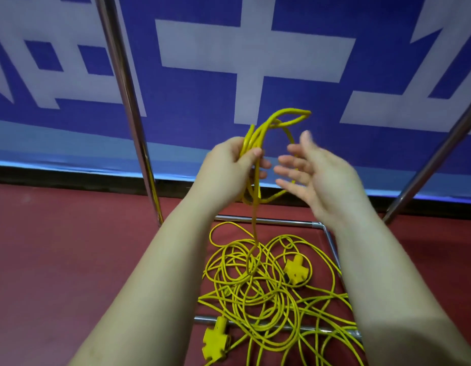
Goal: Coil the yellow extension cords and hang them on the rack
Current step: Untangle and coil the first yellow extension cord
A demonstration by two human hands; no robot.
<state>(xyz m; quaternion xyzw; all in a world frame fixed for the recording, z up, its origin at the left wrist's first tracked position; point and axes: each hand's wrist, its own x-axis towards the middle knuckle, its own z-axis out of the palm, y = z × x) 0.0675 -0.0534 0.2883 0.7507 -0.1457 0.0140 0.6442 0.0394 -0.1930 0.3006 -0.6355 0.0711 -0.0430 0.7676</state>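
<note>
Our two bare forearms reach forward from the bottom of the frame, above a loose tangle of thin yellow extension cord (268, 289) sprawled on the dark red floor (70, 260). Two yellow multi-outlet socket heads lie in the heap, one (296, 270) near the middle, one (214, 342) at the lower left across a chrome base bar of the metal rack (276, 221). Our left hand (229, 165) has its grip curled round several gathered yellow cord loops (258, 138), which rise above the fist; a single strand drops from it into the pile. Our right hand (316, 170), blurred, is just beside the loops with fingers spread and a wide grip holding nothing. Two slanting chrome rack poles (128, 109) flank the hands, before a blue banner with large white characters (255, 48).
</note>
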